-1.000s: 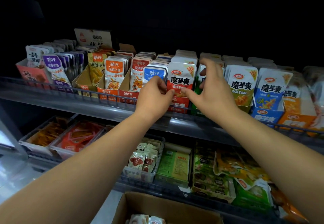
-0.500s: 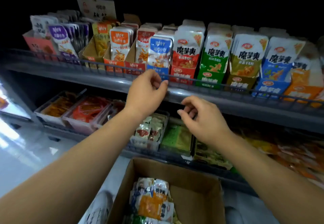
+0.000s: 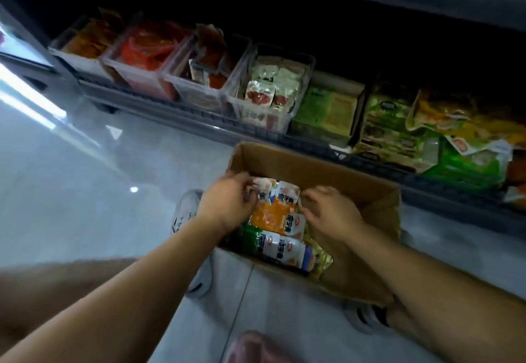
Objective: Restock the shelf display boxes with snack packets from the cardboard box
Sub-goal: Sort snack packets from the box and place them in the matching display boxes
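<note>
Open brown cardboard box (image 3: 355, 192) on glossy grey floor (image 3: 85, 192), near the low shelf (image 3: 199, 119). Inside, at its left, a heap of slick flat packets (image 3: 273, 216), orange, green and white-topped. Left hand (image 3: 227, 206) pinching a pale packet (image 3: 263, 185) by its top edge. Right hand (image 3: 330, 214) just beside the heap, fingers bent, grip unclear. Far: clear plastic bins (image 3: 196, 92) of red and orange pouches.

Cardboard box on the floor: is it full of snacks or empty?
The cardboard box is partly full: snack packets crowd its left side, bare cardboard shows on its right.
</note>
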Available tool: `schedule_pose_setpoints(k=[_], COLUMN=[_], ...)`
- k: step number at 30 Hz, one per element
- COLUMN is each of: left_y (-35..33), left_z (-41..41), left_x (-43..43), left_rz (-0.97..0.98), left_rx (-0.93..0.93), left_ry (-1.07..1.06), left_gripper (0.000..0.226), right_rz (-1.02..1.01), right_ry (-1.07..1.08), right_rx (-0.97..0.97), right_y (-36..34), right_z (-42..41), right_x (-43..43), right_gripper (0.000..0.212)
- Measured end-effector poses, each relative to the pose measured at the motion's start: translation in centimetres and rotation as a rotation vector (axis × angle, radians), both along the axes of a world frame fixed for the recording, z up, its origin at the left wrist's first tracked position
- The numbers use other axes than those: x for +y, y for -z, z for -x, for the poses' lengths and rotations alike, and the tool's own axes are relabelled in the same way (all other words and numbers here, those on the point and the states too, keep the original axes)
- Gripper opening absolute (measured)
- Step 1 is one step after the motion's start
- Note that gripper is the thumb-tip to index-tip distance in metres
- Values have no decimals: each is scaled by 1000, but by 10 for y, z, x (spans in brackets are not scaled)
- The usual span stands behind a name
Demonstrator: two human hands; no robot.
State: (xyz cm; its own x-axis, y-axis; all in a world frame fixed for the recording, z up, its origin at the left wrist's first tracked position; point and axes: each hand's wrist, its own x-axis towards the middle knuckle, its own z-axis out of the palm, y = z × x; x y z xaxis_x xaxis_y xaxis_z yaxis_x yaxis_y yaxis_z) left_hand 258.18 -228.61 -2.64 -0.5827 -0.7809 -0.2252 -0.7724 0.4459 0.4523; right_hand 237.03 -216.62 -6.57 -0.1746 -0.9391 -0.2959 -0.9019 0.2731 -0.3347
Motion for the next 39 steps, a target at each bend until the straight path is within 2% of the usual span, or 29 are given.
schedule_pose_setpoints(k=[3, 7, 12, 15, 18, 20, 23, 25, 28, 30, 32, 35, 38, 39], left_y=[20, 37, 44, 44, 44, 43, 38, 35, 34, 34, 36, 37, 34, 34], left_z=[-4, -12, -13, -14, -16, -18, -25, -31, -36, -37, -37, -36, -34, -34], left_x=[11, 10, 3, 0, 2, 5, 9, 10, 8, 8, 9, 11, 11, 11], left_rz=[-2, 48, 34, 12, -1, -15, -32, -30, -9, -7, -15, -22, 1, -18], left_rx=[-85, -84, -17, 3, 0, 8, 30, 49, 78, 76, 62, 24, 0, -5], left_ry=[69, 100, 52, 32, 37, 36, 27, 19, 19, 20, 19, 32, 58, 70], left_gripper=[31, 28, 22, 21, 23, 23, 24, 21, 17, 17, 19, 22, 28, 31], right_rz=[-108, -228, -200, -226, -301, -299, -272, -286, -300, -271, -239, -203, -130, -99], right_ry=[45, 189, 372, 451, 504, 515, 475, 462, 442, 405, 388, 428, 447, 456], right_rx=[-47, -162, -374, -392, -440, -436, -348, -303, -273, -253, -311, -511, -597, -636], right_y=[41, 90, 125, 138, 149, 148, 144, 145, 147, 142, 137, 122, 87, 70], right_z=[-2, -6, -12, -14, -16, -16, -13, -11, -13, -18, -22, -26, -26, -25], right_x=[7, 12, 1, -4, -4, -2, 0, -2, -4, -4, -3, -1, -3, -6], right_gripper=[39, 44, 36, 39, 18, 17, 39, 43, 39, 26, 18, 19, 14, 19])
